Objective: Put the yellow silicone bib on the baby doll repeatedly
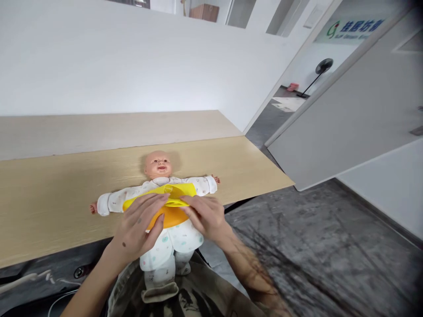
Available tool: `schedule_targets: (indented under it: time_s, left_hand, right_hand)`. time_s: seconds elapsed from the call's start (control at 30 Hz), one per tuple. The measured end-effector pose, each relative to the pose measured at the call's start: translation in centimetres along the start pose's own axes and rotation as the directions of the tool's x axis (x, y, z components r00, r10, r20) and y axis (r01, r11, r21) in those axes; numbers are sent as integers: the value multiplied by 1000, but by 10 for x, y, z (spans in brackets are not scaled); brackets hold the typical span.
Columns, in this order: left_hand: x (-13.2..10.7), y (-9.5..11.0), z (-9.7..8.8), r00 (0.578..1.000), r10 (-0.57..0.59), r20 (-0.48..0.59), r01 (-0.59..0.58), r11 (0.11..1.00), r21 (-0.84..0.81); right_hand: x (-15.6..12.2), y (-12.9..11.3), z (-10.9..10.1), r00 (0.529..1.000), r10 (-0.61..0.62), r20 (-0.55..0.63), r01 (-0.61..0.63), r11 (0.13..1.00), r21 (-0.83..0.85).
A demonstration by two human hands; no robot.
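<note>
A baby doll (172,237) in white printed clothes lies on its back with both arms spread, its legs reaching past the table's near edge toward my lap. Over its belly I hold a soft, bendable yellow and orange piece (178,215); its exact kind is unclear. Its yellow upper part is curled, and a small clear round spot shows on it. My left hand (140,222) grips the left side, fingers on top and thumb below. With bent fingers, my right hand (206,215) pinches the right side near the middle. Both sets of fingertips partly cover the piece.
The light wooden table (59,189) runs along a white wall, its right corner jutting over grey floor (317,237). At the right stands an open door (346,101); beyond it is a black fan (324,66). Cables (36,277) hang at lower left.
</note>
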State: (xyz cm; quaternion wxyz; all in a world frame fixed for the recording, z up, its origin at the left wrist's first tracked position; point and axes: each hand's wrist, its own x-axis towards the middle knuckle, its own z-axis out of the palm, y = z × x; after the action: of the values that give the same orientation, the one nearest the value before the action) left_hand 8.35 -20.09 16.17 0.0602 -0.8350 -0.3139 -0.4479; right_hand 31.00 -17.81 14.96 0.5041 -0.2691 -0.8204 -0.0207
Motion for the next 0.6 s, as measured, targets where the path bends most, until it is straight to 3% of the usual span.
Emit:
schedule_targets:
  time_s: [0.1,0.17,0.27,0.37,0.5,0.6]
  left_hand:
    - [-9,0,-9,997,-34,-73,34,999,-1]
    - [-23,-4,-12,995,-47,-90,47,999,1]
    - [-53,-13,-9,972,-129,-195,131,991,-1]
    - [-88,-27,1,876,-386,-290,371,922,-110]
    - [-127,-57,19,729,-670,-136,637,738,-221]
    - [-146,-81,31,630,-771,-93,730,629,-267]
  right_hand:
    - [2,10,-20,971,240,10,-240,970,25]
    - [4,21,-38,900,436,-1,-436,898,62]
    - [12,40,-72,778,628,-12,-620,771,146]
    - [27,58,-108,669,737,-93,-715,673,192]
    - [52,71,-150,430,878,-213,-845,474,247]
    - [70,74,-168,331,911,-246,-876,394,277]
